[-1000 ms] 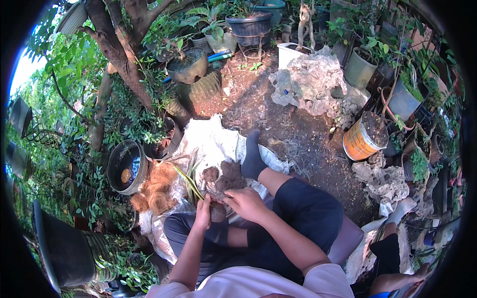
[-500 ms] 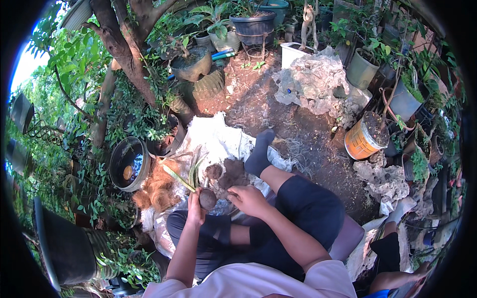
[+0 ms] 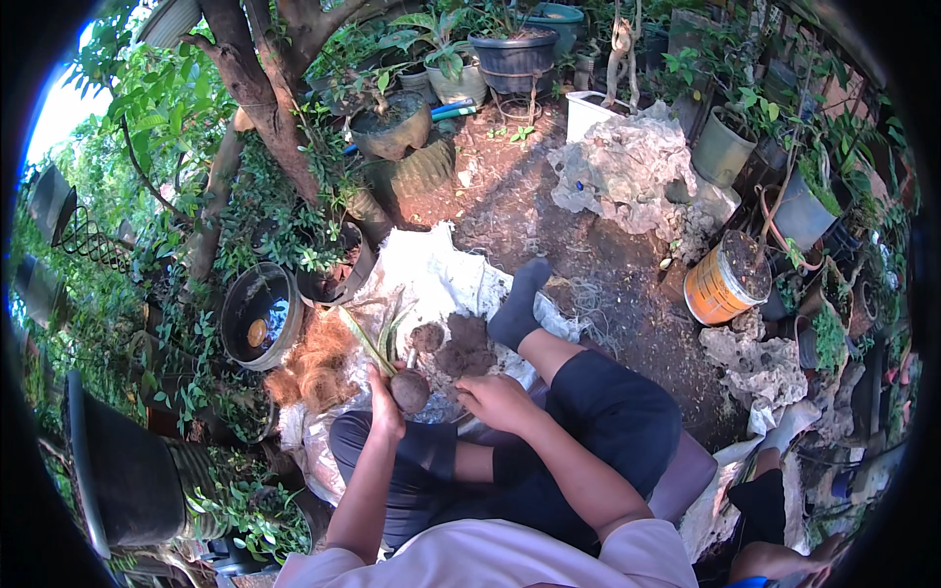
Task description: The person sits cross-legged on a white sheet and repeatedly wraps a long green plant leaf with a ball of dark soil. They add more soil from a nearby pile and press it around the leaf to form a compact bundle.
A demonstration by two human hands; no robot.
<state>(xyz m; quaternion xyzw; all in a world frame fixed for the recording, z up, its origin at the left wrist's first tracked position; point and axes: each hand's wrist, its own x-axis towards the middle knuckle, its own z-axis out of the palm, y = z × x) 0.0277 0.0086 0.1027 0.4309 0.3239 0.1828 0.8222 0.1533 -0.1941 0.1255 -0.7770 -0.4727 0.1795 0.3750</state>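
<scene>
My left hand (image 3: 386,410) is closed around the side of a brown soil ball (image 3: 410,392) with long, pale-edged green leaves (image 3: 367,339) rising from it. Just right of the ball, my right hand (image 3: 496,401) has its fingers drawn together in a pinch. Whatever they hold, if anything, is too small to make out. Beyond the hands, a dark soil heap (image 3: 467,345) and a smaller clump of soil (image 3: 426,338) lie on a white sack (image 3: 417,257). Brown coconut fibre (image 3: 321,365) is bunched to the left.
A dark bucket (image 3: 290,338) with water in it stands at the left, beside leafy plants. My socked foot (image 3: 517,314) rests on the sack's right side. Farther right are an orange tub (image 3: 714,291) and crumpled grey sheeting (image 3: 627,167). Another person's leg (image 3: 769,495) shows at lower right.
The soil ball has turned slightly in my left hand, and its leaves stand a little steeper. My right hand stays close beside it. The whole view has shifted slightly.
</scene>
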